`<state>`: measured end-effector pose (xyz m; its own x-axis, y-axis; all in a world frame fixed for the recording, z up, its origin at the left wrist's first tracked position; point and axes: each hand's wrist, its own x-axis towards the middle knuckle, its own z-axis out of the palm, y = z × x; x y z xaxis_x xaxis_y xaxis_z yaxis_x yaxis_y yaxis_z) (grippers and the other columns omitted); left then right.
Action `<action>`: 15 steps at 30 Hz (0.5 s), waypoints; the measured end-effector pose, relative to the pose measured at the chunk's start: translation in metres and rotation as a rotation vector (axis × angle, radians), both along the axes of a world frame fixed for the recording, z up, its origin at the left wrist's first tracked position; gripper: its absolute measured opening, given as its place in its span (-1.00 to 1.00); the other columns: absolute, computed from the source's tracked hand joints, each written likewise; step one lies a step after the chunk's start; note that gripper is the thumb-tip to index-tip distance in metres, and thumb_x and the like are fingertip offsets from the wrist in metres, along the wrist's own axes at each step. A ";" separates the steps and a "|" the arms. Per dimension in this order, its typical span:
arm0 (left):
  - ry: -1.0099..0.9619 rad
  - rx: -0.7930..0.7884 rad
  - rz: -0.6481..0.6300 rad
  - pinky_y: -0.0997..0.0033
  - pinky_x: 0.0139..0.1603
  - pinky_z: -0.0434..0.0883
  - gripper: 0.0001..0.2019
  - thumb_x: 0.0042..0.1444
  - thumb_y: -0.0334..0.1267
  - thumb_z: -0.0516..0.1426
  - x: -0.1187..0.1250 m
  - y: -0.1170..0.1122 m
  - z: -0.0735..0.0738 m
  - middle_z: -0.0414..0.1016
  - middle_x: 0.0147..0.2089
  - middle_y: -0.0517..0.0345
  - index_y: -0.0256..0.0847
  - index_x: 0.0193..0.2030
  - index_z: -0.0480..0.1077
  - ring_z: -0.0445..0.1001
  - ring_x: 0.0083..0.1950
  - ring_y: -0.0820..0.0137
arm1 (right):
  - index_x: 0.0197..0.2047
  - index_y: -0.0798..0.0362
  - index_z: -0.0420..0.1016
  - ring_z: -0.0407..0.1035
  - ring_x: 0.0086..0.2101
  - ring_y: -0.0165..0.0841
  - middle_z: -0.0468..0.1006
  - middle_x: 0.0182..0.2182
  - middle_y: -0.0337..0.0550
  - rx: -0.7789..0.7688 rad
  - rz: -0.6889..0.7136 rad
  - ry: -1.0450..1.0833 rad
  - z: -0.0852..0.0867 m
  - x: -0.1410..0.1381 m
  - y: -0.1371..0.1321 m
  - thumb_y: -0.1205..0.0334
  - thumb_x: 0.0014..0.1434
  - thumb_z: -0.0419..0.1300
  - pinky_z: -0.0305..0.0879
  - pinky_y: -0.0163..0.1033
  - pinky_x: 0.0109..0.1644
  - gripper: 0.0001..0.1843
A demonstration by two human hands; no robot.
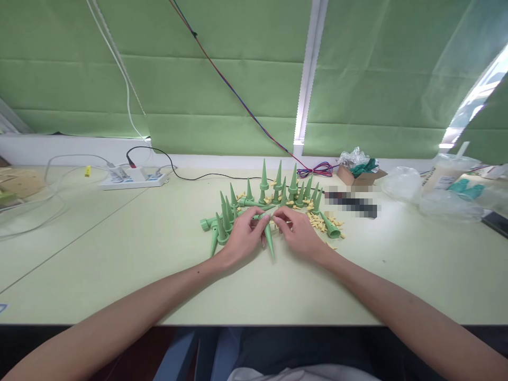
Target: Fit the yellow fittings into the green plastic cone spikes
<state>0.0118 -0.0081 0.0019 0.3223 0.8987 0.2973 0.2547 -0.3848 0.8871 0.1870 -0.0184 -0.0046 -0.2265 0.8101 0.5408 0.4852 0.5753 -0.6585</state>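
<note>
My left hand point(249, 233) is closed around a green plastic spike point(269, 241), whose pointed end slants down toward me. Close on its right, my right hand point(296, 228) pinches at the spike's upper end; whatever lies between its fingertips is too small to make out. Several more green spikes point(223, 228) stand upright or lie to the left of and behind my hands. Small yellow plastic pieces point(317, 221) are scattered on the table beyond my right hand, with one green spike point(330, 226) lying on its side among them.
A white power strip point(135, 179) with plugs and cables lies at the back left. Toward the back right are a small cardboard box point(359, 177), a coil of red and blue wire point(317, 170), plastic bags point(400, 182) and a lidded drink cup point(446, 172). A phone point(496, 222) rests at the right edge.
</note>
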 end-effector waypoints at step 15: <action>-0.002 0.013 -0.001 0.40 -0.52 0.36 -0.71 0.26 0.05 0.11 -0.001 0.001 -0.004 0.45 -0.40 0.19 -0.14 -0.18 0.34 0.44 -0.55 0.39 | -0.32 0.00 0.34 0.19 -0.57 -0.38 0.33 -0.59 -0.33 -0.061 -0.043 0.032 0.000 -0.002 -0.002 0.16 0.37 0.01 0.09 -0.27 -0.43 -0.77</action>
<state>0.0112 -0.0074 -0.0019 0.3227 0.8945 0.3096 0.2525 -0.3965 0.8826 0.1849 -0.0204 -0.0043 -0.1740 0.8505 0.4964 0.4868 0.5125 -0.7074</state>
